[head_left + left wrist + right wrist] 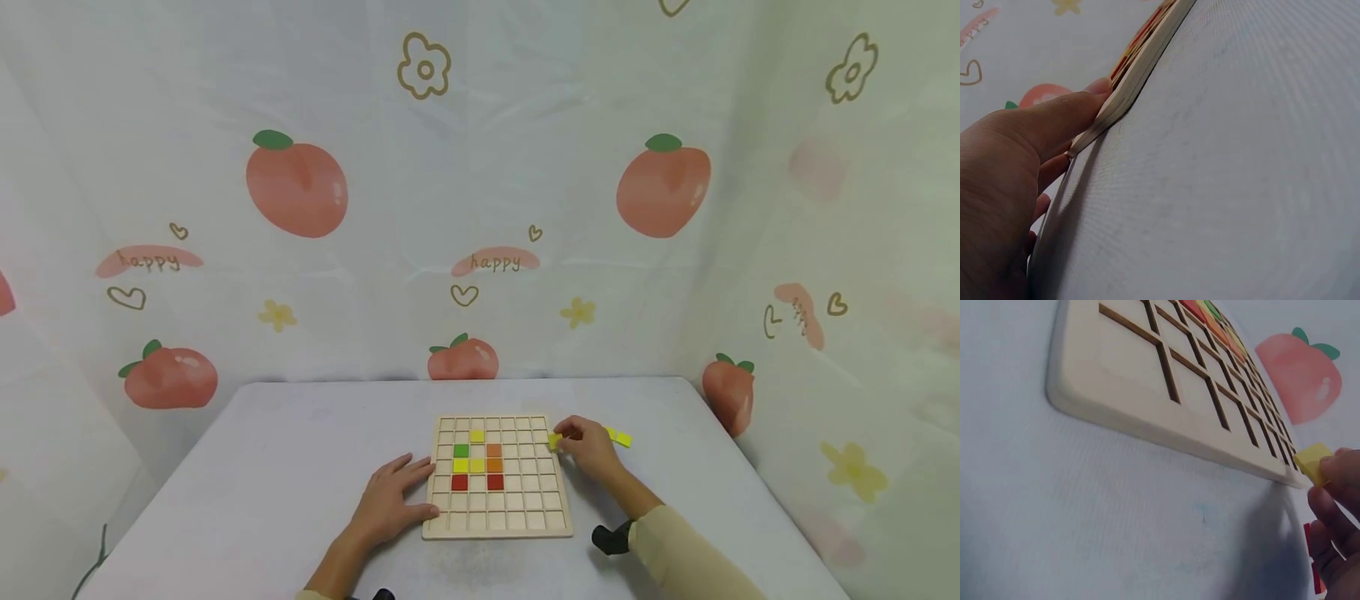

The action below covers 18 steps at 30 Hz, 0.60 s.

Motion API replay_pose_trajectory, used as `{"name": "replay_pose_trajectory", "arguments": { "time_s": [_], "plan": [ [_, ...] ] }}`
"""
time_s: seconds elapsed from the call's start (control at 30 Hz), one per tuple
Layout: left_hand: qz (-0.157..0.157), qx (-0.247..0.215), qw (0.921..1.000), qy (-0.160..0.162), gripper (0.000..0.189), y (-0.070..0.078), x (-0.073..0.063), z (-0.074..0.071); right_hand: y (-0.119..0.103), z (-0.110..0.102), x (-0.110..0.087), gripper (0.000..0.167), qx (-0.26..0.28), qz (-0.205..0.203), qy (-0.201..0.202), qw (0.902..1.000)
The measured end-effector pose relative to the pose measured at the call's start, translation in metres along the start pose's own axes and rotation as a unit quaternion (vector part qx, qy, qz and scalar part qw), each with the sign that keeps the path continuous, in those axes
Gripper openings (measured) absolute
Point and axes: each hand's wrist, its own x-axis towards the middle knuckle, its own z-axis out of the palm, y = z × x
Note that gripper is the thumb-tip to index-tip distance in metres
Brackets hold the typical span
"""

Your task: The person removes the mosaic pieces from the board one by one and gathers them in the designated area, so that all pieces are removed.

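Observation:
A square wooden grid board (528,522) lies on the table with yellow, green, orange and red square tiles in some cells. My left hand (386,500) rests at the board's left side, fingers extended. Its thumb (1079,103) touches the frame near the front corner in the left wrist view. Beyond the board's right edge, my right hand (590,448) pinches a yellow tile (1313,461) between thumb and finger. That tile is just above the frame's right edge in the head view; whether it touches is unclear.
More yellow tiles (624,439) lie on the white table (300,467) behind the right hand, partly hidden by it. Red pieces (1317,578) show below the right fingers in the right wrist view. A patterned curtain (540,108) encloses the table's back and sides.

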Motion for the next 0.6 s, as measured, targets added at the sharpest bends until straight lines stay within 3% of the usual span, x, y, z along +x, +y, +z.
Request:
{"name": "replay_pose_trajectory", "arguments": {
  "time_s": [0.27, 0.6],
  "plan": [
    [0.007, 0.001, 1.0, 0.003, 0.077, 0.0, 0.0, 0.0, 0.013, -0.008, -0.005, 0.011, 0.013, 0.001, 0.04, 0.9991],
    [-0.013, -0.003, 0.9999, -0.004, 0.078, 0.002, 0.0, 0.001, 0.024, -0.01, -0.006, 0.009, -0.018, 0.008, 0.038, 0.9991]
  ]
}}
